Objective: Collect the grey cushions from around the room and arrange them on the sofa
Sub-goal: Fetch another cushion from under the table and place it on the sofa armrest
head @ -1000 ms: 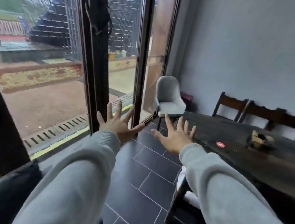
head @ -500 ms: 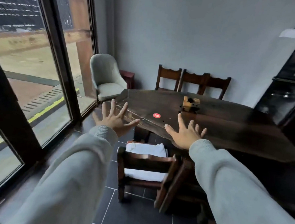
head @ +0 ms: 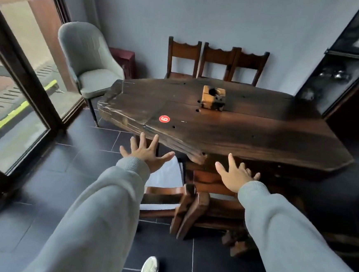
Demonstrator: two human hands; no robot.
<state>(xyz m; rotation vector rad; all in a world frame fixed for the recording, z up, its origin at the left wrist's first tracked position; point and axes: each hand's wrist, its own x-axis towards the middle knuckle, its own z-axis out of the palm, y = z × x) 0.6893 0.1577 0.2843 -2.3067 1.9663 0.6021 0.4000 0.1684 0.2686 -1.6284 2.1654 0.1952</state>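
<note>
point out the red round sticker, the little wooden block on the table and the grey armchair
red round sticker [head: 164,119], head view, centre of the disc
wooden block [head: 213,97], head view, its front face
grey armchair [head: 99,82], head view, the seat cushion

Both arms were covered by loose, light grey sweatshirt sleeves [head: 95,215], made of a soft, matte fabric that was creased into broad folds. Each sleeve was finished with a narrow ribbed cuff [head: 133,163] gathered at the wrist. The hands were left bare. A pale, whitish sneaker [head: 149,269] was worn on the one foot seen.
</note>
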